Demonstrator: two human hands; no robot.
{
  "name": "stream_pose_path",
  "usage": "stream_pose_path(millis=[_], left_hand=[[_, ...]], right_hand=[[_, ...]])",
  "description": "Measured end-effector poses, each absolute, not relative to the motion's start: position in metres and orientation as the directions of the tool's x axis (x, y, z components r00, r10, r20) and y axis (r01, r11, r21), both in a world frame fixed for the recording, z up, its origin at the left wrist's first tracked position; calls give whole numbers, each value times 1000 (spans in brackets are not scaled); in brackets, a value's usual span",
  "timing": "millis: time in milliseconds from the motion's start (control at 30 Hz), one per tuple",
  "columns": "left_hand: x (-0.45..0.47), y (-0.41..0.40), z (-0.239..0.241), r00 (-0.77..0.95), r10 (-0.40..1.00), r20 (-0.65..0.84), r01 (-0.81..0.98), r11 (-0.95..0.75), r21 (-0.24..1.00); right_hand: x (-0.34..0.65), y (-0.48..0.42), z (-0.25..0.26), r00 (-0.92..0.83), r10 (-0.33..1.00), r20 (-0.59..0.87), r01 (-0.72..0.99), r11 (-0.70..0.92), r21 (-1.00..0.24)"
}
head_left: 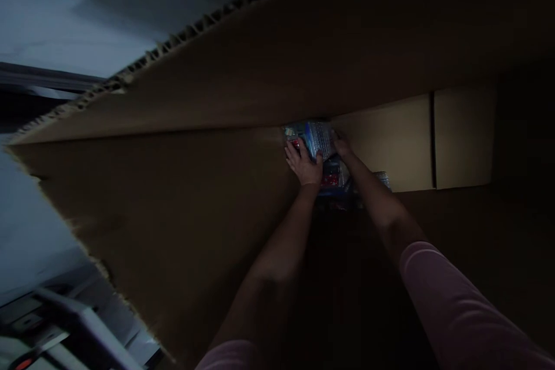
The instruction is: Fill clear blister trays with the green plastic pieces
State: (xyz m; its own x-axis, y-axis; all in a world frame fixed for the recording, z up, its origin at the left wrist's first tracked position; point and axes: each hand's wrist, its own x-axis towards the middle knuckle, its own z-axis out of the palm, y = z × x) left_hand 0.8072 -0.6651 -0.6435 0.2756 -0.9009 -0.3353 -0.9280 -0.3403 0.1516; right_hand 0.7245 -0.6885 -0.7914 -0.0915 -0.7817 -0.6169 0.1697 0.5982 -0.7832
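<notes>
Both my arms reach deep into a large, dim cardboard box [182,196]. My left hand [304,165] lies on the near left side of a shiny blue-and-silver plastic packet [318,136] at the box's far bottom corner, fingers curled on it. My right hand [340,144] grips the same packet at its right edge. More shiny packets with red and blue print [333,176] lie just below, between my wrists, partly hidden by my arms.
The box's corrugated rim [143,60] runs diagonally across the upper left. Its bottom flaps [433,139] show a dark seam at the right. Outside the box at the lower left stands grey equipment [52,324] on a pale floor.
</notes>
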Motion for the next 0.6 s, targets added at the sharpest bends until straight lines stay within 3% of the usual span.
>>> stream_pose_path(millis=[167,433,600], left_hand=[[804,-663,-650,317,-868,-382,-902,-400,160],[831,-649,-641,212,-905,-369,-841,-361,403],[835,-642,-612,269,-880,-393,-771,-441,460]], right_hand=[[724,-669,-754,-111,-763,-637,115,627,-770],[756,-664,-714,-61,-798,-599,-70,602,-795],[729,-663,-711,-47,-756,-653,-18,654,-756]])
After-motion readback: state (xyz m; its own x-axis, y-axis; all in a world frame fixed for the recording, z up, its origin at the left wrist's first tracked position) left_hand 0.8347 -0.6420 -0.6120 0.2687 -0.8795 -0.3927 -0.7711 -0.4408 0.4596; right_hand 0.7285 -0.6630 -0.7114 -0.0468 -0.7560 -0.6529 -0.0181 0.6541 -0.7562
